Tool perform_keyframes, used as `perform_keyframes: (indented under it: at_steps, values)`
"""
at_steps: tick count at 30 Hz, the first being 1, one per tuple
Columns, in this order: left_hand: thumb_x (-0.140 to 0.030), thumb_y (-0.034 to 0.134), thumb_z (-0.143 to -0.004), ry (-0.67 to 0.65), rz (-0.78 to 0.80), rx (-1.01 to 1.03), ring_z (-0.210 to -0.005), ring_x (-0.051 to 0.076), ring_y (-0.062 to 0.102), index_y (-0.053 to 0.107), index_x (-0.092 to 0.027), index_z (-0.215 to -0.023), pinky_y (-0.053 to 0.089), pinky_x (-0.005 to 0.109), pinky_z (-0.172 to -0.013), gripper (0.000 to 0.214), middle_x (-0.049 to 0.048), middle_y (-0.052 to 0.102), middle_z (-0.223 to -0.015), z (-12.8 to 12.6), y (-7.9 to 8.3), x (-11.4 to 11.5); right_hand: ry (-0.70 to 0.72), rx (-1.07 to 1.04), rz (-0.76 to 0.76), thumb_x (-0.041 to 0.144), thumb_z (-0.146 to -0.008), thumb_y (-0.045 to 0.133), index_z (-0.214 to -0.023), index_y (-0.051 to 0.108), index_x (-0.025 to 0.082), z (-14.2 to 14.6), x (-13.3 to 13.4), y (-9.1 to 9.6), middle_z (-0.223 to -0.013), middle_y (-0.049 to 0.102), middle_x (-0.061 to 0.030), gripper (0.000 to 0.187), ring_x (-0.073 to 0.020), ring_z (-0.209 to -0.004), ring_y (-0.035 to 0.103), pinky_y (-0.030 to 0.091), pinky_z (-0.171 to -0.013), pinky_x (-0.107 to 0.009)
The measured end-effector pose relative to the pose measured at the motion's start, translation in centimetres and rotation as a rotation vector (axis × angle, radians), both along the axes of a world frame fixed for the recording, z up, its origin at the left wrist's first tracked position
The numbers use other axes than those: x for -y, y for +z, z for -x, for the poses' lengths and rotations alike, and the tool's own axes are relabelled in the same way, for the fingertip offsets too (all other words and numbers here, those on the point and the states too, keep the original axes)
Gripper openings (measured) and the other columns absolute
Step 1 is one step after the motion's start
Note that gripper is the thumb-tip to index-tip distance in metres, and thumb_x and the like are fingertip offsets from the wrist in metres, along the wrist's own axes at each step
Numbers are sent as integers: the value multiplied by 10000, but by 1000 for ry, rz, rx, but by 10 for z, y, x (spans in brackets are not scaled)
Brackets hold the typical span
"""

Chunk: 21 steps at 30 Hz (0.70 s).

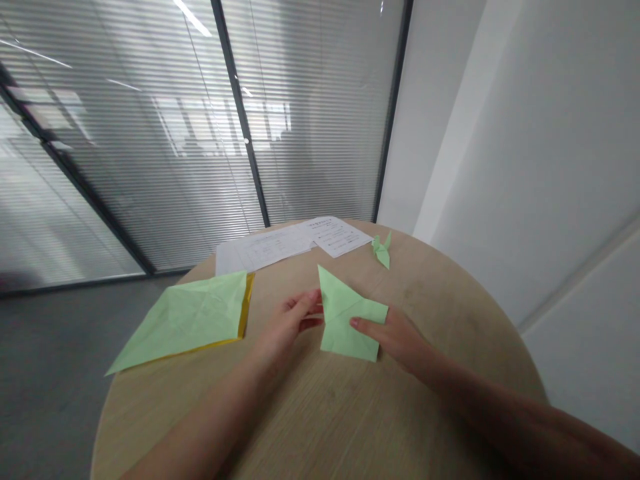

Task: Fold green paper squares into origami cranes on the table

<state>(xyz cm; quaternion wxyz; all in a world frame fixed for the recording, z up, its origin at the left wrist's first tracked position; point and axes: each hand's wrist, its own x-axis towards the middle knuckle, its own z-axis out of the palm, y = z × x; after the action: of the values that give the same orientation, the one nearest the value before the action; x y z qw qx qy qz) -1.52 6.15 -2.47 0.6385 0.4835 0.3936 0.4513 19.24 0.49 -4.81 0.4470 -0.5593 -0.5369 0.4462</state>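
Note:
A folded piece of light green origami paper (345, 320), with a pointed top corner and visible creases, is held up in front of me over the table. My right hand (395, 337) grips its right side, thumb pressed on the front face and the other fingers hidden behind. At the paper's left edge is my left hand (295, 317), its fingers apart and the tips reaching that edge; whether they go behind it is hard to make out. A small folded green paper crane (382, 251) sits on the table beyond my right hand.
The round wooden table (440, 293) carries green paper sheets (200, 310) with a yellow edge on the left, overhanging the rim. Printed white sheets (280, 245) lie at the back. Behind stand a glass partition with blinds (320, 120) and a white wall (550, 133).

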Motion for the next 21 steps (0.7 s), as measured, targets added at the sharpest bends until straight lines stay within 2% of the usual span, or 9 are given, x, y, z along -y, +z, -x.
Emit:
perform_keyframes:
  at_steps: [2, 4, 7, 9, 11, 14, 18, 21]
  values:
    - [-503, 797, -727, -201, 53, -27, -752, 216, 705, 774, -152, -904, 544, 320, -731, 394, 119, 768, -878, -11, -5, 11, -3, 44, 16, 405, -783, 739, -917, 757, 180, 2, 1, 3, -941, 766, -83, 262, -240, -832, 693, 555, -738, -355]
    - [-460, 818, -707, -234, 74, -46, -706, 224, 702, 778, -165, -859, 535, 319, -687, 334, 109, 773, -837, -18, -8, 19, -1, 101, 41, 412, -785, 735, -888, 757, 173, 4, 3, 7, -884, 763, -82, 261, -240, -792, 689, 550, -705, -351]
    - [-410, 815, -711, -191, 85, -68, -680, 223, 695, 775, -174, -813, 531, 315, -659, 260, 100, 776, -815, -19, -9, 21, 61, 82, 21, 414, -799, 720, -883, 750, 179, 7, 4, 7, -881, 758, -71, 251, -234, -797, 688, 549, -717, -344]
    - [-398, 794, -732, -143, 73, -73, -669, 214, 690, 770, -174, -803, 528, 305, -651, 236, 98, 777, -811, -16, -9, 18, 106, -14, -25, 438, -814, 706, -896, 740, 190, 8, 2, 3, -900, 754, -58, 264, -229, -825, 692, 552, -761, -346]
    - [-382, 777, -745, -91, 63, -80, -669, 210, 691, 763, -170, -794, 530, 299, -654, 218, 98, 777, -813, -13, -7, 15, 77, -158, -75, 513, -836, 669, -882, 723, 196, 8, -1, -4, -885, 745, -55, 324, -221, -805, 692, 558, -760, -351]
    - [-343, 754, -754, -29, 66, -95, -707, 221, 704, 753, -164, -800, 538, 304, -684, 184, 103, 781, -839, -11, -5, 11, -43, -374, -133, 611, -840, 622, -849, 707, 189, 3, -7, -12, -805, 720, -63, 430, -209, -710, 671, 564, -666, -352]
    - [-314, 716, -773, 7, 86, -122, -708, 222, 703, 746, -162, -811, 532, 302, -670, 159, 111, 784, -873, -12, -3, 12, -34, -545, -164, 549, -817, 686, -826, 717, 177, -5, -8, -12, -724, 696, -55, 373, -182, -632, 643, 548, -580, -321]
    - [-296, 702, -772, -5, 91, -142, -689, 220, 697, 745, -162, -821, 527, 302, -653, 149, 107, 785, -871, -13, 0, 13, -2, -552, -170, 452, -785, 752, -858, 723, 193, -7, -5, -10, -732, 702, -37, 270, -168, -634, 645, 543, -572, -299]
